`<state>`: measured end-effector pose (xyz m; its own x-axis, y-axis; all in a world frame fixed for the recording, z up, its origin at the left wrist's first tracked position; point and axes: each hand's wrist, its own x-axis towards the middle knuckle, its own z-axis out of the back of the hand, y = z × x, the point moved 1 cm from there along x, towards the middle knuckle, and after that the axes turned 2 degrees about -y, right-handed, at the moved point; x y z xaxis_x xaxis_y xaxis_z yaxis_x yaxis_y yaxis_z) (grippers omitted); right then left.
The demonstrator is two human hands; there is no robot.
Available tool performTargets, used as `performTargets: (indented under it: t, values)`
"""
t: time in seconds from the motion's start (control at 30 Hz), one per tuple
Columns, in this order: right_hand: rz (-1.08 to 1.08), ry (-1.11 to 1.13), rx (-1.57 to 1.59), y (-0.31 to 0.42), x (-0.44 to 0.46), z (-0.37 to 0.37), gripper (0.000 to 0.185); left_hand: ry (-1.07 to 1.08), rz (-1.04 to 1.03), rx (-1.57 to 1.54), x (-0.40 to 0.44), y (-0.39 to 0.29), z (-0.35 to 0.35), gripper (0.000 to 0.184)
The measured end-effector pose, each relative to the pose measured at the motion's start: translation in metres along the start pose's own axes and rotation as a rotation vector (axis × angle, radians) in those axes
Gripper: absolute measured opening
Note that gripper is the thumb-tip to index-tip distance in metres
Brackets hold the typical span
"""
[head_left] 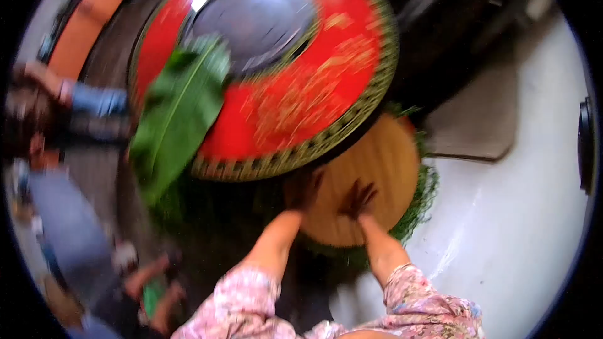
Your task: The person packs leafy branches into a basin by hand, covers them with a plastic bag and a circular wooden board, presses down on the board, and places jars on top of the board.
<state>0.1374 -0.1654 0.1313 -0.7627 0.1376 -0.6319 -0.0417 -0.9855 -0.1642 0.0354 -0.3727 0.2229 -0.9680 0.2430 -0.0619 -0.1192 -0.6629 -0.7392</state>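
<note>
A round wooden board [383,163] lies below me, with its far part covered by a large round red lacquered piece with gold patterns [301,113]. My right hand [359,201] is over the board's near part, its fingers spread and nothing seen in them. Beside it, at the board's left edge, is my left hand [306,193], dark and blurred, its fingers seemingly stretched out. Whether either palm touches the wood I cannot tell. A big green leaf [182,113] lies across the left side of the red piece, reaching its dark centre [251,22].
Fine green foliage [427,194] fringes the board on the right. A pale surface [521,213] with a grey-brown mat [471,113] extends to the right. At left are other people, one with a blue sleeve [97,99], another's hand [147,276] near something green.
</note>
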Motion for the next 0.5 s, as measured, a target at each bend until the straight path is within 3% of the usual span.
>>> performTargets:
  t: [0.07,0.13,0.2,0.23,0.27,0.37,0.5]
  values:
    - [-0.065,0.023,0.043,0.003,0.003,0.003,0.14,0.113,0.097,-0.003,0.012,0.005,0.002,0.042]
    - [-0.068,-0.015,0.02,0.003,0.011,0.003,0.144,-0.02,-0.155,0.534,0.002,0.041,-0.027,0.044]
    - [-0.011,-0.106,-0.062,-0.001,0.017,-0.019,0.147,-0.204,-0.037,0.373,-0.004,0.036,-0.027,0.045]
    - [-0.052,-0.114,0.125,-0.009,0.005,-0.025,0.146,-0.301,0.01,0.284,-0.004,0.035,-0.028,0.047]
    - [-0.119,-0.14,0.316,-0.019,-0.001,-0.023,0.146,0.092,0.127,0.178,-0.004,0.024,-0.001,0.048]
    - [-0.142,0.017,0.191,-0.005,0.01,0.018,0.14,-0.044,-0.179,0.288,-0.004,0.06,-0.059,0.033]
    - [-0.011,-0.088,0.197,-0.007,0.007,0.015,0.145,0.137,-0.259,0.159,-0.096,0.06,-0.054,0.038]
